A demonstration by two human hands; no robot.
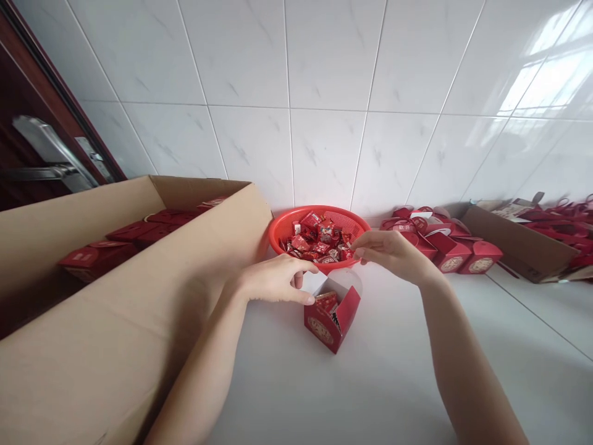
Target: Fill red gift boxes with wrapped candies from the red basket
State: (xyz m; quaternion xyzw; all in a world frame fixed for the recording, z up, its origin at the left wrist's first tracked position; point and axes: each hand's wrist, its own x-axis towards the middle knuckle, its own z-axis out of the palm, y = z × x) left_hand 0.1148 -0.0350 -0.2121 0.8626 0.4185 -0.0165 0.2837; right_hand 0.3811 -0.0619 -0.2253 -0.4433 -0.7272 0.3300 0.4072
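A small red gift box (319,327) stands open on the white surface, with red wrapped candies inside. My left hand (282,279) is at its left rim, thumb and fingers apart around the raised flap, nothing seen gripped. Behind the box sits a red plastic basket (278,230) holding several wrapped candies (324,232). My right hand (386,250) is over the basket's right rim, fingertips pinched together near the candies; what they hold, if anything, is too small to make out.
A large cardboard carton (208,259) with red boxes (99,256) inside fills the left. Several red boxes (451,253) stand at the right, beside a cardboard box (519,244) with red ribboned pieces. A tiled wall (324,62) rises behind.
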